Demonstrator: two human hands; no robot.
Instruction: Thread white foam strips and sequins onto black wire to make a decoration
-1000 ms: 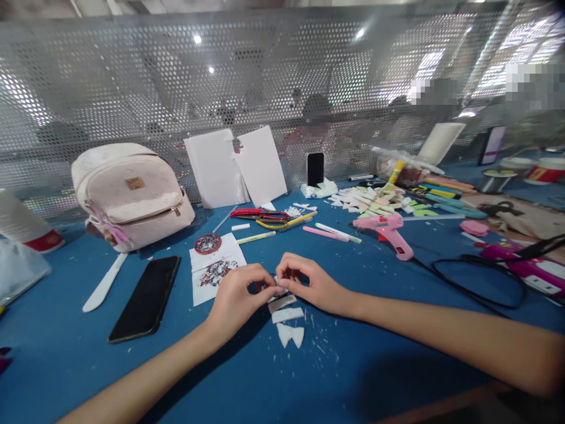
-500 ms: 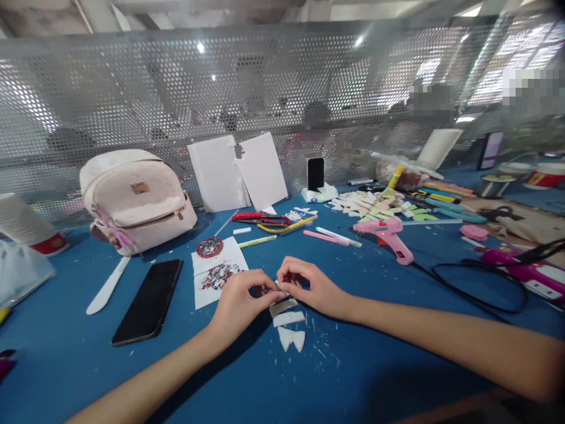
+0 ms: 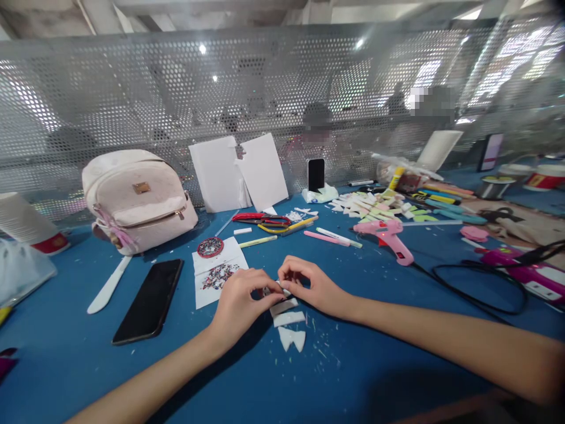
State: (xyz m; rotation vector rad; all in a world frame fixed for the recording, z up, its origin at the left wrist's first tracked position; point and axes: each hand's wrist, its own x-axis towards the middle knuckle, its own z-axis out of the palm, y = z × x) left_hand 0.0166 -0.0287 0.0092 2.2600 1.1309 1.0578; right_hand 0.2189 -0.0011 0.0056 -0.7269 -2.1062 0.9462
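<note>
My left hand (image 3: 247,297) is closed in a pinch, thumb against forefinger. My right hand (image 3: 311,288) pinches close beside it, fingertips almost touching the left ones. Between them a small white piece (image 3: 283,287) shows, mostly hidden by the fingers. Just below lie a white strip (image 3: 283,307), a second white strip (image 3: 289,318) and a white piece with a notched lower edge (image 3: 292,338), in a column on the blue table. Left of my left hand, white paper (image 3: 200,297) holds loose sequins (image 3: 218,275) and a round red-rimmed container of sequins (image 3: 210,247).
A black phone (image 3: 148,302) and white plastic knife (image 3: 109,287) lie left, before a pale backpack (image 3: 139,200). Red-handled pliers (image 3: 247,217) and markers (image 3: 326,238) are ahead. To the right are a pink glue gun (image 3: 388,235), its cable and a foam-piece pile (image 3: 366,205).
Both hands stay in nearly the same place, with only slight finger movement. The strip just below the fingers looks lighter now. The whole view has shifted very slightly.
</note>
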